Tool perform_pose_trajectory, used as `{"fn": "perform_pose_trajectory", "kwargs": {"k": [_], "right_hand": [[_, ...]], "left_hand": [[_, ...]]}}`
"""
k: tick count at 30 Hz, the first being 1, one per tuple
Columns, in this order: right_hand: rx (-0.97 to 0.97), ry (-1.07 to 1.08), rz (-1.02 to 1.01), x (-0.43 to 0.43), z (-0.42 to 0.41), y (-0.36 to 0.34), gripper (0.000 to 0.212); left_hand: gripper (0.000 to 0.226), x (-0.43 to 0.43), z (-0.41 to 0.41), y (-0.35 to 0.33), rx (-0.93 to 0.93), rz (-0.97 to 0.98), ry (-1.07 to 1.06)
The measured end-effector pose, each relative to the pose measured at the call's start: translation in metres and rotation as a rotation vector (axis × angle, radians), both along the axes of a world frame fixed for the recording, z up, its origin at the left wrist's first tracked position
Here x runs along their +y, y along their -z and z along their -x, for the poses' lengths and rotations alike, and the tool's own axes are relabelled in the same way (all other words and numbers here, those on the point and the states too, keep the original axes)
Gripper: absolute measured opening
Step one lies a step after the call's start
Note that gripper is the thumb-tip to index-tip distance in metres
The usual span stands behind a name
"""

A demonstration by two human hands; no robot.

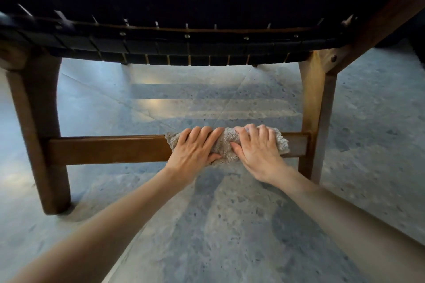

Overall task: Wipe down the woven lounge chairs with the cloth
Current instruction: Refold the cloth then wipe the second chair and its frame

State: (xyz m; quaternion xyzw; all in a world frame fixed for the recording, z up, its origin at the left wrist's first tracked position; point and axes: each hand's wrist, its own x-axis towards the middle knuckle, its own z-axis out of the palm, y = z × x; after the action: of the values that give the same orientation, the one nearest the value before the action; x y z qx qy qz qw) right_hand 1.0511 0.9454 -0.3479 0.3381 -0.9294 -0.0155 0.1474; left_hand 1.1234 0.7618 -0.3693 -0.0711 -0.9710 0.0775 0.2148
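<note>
**Both hands gripping the cloth on the chair's lower crossbar**

The left hand (pixel 194 146) is curling its fingers over the top of the cloth (pixel 224 145), with its thumb tucked against the cloth's lower front edge, so it is gripping the cloth around the crossbar (pixel 108 149). The right hand (pixel 257 148) is sitting just beside it on the same cloth, fingers bent over the top of the crossbar and thumb stretching flat across the fabric toward the left hand. It too is clasping the cloth rather than lying flat. The two hands are almost touching.

The cloth, pale and fluffy, is lying draped over the right half of the crossbar, covering its top and front face. The left half of the crossbar is showing bare brown wood.

At each end of the crossbar a wooden leg is standing: the left leg (pixel 36 122) is thick and dark, the right leg (pixel 315 110) lighter. Above the crossbar, the dark woven seat (pixel 184 7) of the lounge chair (pixel 379 18) is filling the top of the view. Below and behind the crossbar, a speckled grey floor (pixel 207 225) is spreading out, with both bare forearms reaching across it toward the crossbar.
</note>
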Motion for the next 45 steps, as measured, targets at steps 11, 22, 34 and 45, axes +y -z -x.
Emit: {"fn": "perform_pose_trajectory", "kwargs": {"k": [11,22,34,45], "right_hand": [[-0.243,-0.324,-0.213,-0.182,-0.065,-0.037,0.052],[-0.159,-0.346,-0.087,-0.218,-0.087,-0.023,0.049],[-0.133,-0.163,-0.043,-0.076,-0.035,-0.014,0.052],[-0.174,0.162,0.074,0.082,0.023,-0.007,0.047]], "left_hand": [[0.066,-0.177,-0.102,-0.020,-0.229,-0.087,-0.231],[0.062,-0.207,-0.122,-0.017,-0.251,-0.203,-0.392],[0.056,-0.079,-0.051,-0.007,-0.157,-0.165,-0.192],[0.066,0.088,0.038,-0.029,-0.343,-0.112,-0.022]]}}
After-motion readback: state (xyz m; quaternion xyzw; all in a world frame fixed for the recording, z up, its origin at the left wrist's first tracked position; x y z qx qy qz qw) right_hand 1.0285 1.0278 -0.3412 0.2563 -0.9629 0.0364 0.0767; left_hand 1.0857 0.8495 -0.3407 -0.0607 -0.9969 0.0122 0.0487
